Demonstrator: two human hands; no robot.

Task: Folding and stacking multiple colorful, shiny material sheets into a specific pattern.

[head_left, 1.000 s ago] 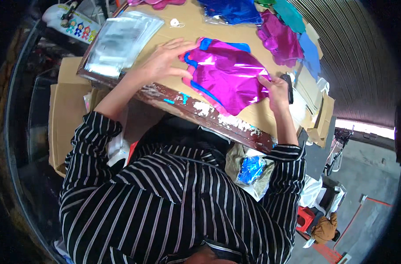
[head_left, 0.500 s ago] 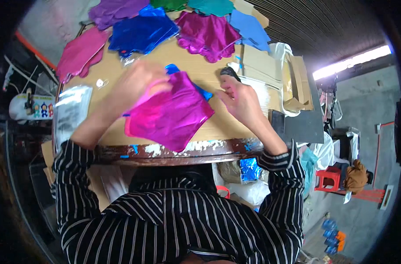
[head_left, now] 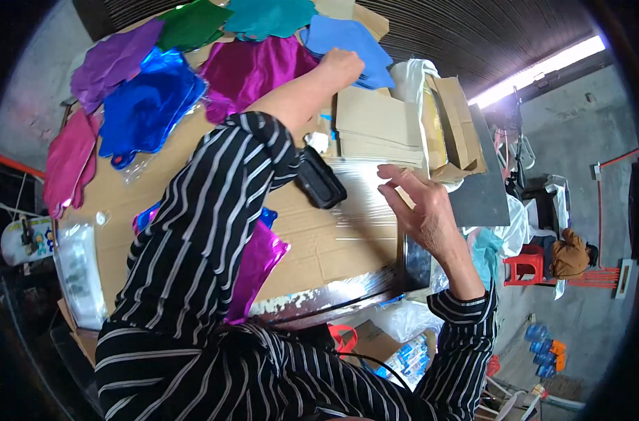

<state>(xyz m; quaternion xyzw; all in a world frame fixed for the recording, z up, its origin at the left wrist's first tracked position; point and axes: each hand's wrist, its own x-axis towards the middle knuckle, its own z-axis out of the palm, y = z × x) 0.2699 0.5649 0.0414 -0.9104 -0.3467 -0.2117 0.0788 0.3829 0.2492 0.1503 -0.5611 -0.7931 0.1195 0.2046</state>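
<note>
My left arm stretches across the table. My left hand point(head_left: 342, 68) is closed at the lower edge of a stack of light blue flat foil balloons point(head_left: 358, 48); its fingertips are partly hidden. My right hand point(head_left: 424, 214) hovers with bent fingers apart, holding nothing, beside a bundle of thin white sticks or strips point(head_left: 365, 193). A magenta foil balloon point(head_left: 260, 259) lies near the front edge, mostly covered by my left sleeve, with bits of blue foil showing beside it. Between my hands sits a black open-topped case point(head_left: 321, 179).
Stacks of foil balloons, including blue point(head_left: 147, 105), magenta point(head_left: 256, 67), green point(head_left: 191, 27) and pink point(head_left: 70, 161), line the far and left sides. Cardboard sheets point(head_left: 375, 123) and an open carton point(head_left: 456, 119) stand at right. A clear plastic pack point(head_left: 81, 270) lies at left. A person point(head_left: 570, 252) sits far right.
My left hand has left the magenta balloon and reached to the light blue stack at the far right. My right hand has shifted right and nearer. The view has turned.
</note>
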